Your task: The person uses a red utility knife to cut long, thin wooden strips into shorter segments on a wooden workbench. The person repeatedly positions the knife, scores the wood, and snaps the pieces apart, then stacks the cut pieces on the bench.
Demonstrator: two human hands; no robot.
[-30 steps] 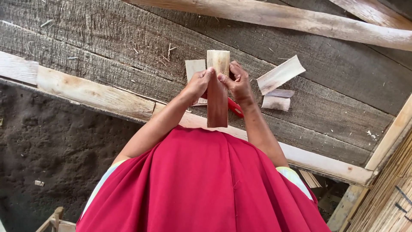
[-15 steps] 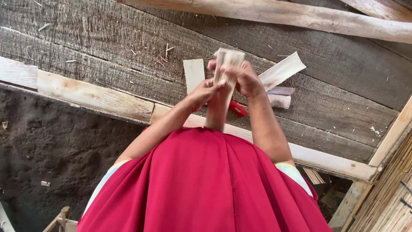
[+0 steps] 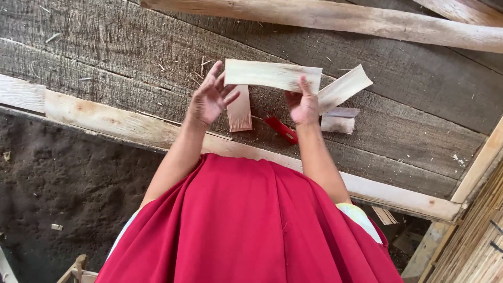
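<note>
Skirt: red cloth fills the near view.
Left hand: fingers spread, touching the left end of the pale strip.
Right hand: fingers pinch the strip's right end; strip held level above the planks.
Done: cut pieces lie right.
Left: reddish piece and red tool lie unused.

Below me lay grey weathered planks. A red-handled tool rested there beside a reddish fluted strip and pale offcuts. A bare pole crossed above; my red skirt hung beneath.
</note>
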